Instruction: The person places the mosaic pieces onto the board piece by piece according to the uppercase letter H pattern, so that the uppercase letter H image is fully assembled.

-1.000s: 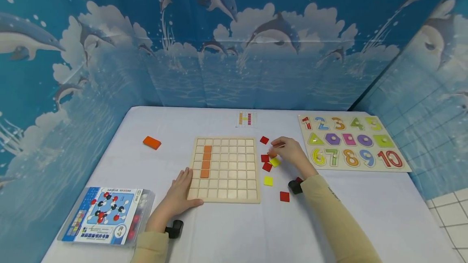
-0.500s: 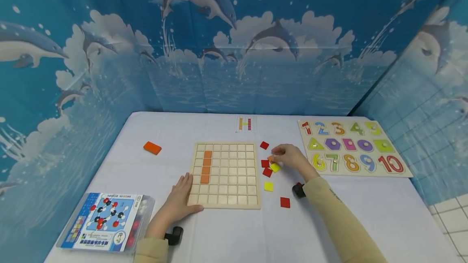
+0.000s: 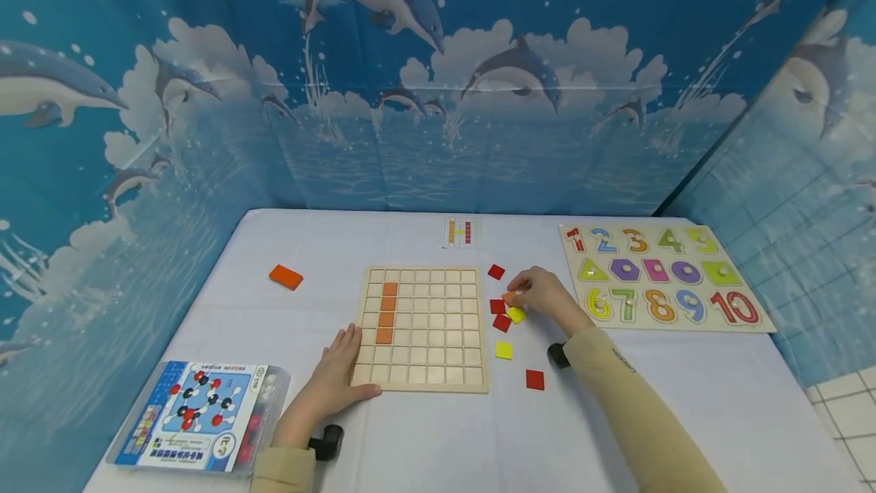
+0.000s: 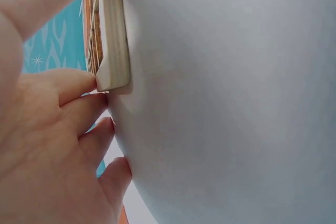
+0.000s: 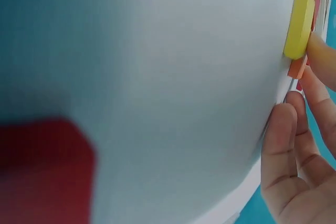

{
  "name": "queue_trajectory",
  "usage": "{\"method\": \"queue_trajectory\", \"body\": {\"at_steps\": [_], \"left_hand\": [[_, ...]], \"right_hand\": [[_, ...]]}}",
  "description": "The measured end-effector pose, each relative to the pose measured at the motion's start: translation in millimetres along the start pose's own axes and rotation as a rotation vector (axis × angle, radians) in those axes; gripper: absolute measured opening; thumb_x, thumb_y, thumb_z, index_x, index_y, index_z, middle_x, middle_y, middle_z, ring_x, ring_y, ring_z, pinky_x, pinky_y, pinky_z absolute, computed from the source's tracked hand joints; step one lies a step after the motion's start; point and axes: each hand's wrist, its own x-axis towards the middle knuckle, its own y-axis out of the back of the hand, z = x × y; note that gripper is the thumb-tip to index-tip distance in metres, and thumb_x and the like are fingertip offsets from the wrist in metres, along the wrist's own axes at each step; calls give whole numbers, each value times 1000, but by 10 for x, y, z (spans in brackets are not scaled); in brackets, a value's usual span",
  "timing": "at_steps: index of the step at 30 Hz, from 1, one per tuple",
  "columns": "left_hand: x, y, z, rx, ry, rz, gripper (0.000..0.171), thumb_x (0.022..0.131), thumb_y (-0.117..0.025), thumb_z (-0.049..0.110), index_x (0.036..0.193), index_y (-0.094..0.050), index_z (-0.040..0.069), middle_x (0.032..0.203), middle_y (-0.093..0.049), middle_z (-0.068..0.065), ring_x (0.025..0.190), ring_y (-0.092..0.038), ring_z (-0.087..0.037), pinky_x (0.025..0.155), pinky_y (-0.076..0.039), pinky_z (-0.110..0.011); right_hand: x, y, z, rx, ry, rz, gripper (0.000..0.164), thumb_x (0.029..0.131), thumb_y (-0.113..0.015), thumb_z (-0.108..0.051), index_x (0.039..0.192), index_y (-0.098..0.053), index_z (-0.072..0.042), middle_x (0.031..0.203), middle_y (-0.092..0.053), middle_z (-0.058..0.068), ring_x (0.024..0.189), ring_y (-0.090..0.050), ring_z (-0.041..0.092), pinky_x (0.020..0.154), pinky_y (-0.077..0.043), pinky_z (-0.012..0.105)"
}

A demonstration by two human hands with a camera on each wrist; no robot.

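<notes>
Your right fingers (image 5: 323,111) just closed in and now pinch the orange tile (image 5: 297,68) beside the yellow tile (image 5: 299,23), so looks like you've got it; left fingers (image 4: 97,141) spread against the wooden board (image 3: 438,338)

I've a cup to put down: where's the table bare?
Free: between orange block and box; right of the right sleeve, below the puzzle. Crowded: between grid and right hand, where tiles cluster.
</notes>
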Motion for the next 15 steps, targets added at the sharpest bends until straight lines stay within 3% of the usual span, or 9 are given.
{"method": "queue_trajectory", "body": {"at_steps": [15], "left_hand": [[4,-2,-25,-5,9,-8,109,76,-83,37,154,-19,-4,163,-14,-23,152,-7,-42,121,-9,-62]], "right_hand": [[-9,49,-8,-94,-24,-27,20,85,-77,-18,83,-61,-7,83,-55,8,85,-53,23,69,-43,28]]}}
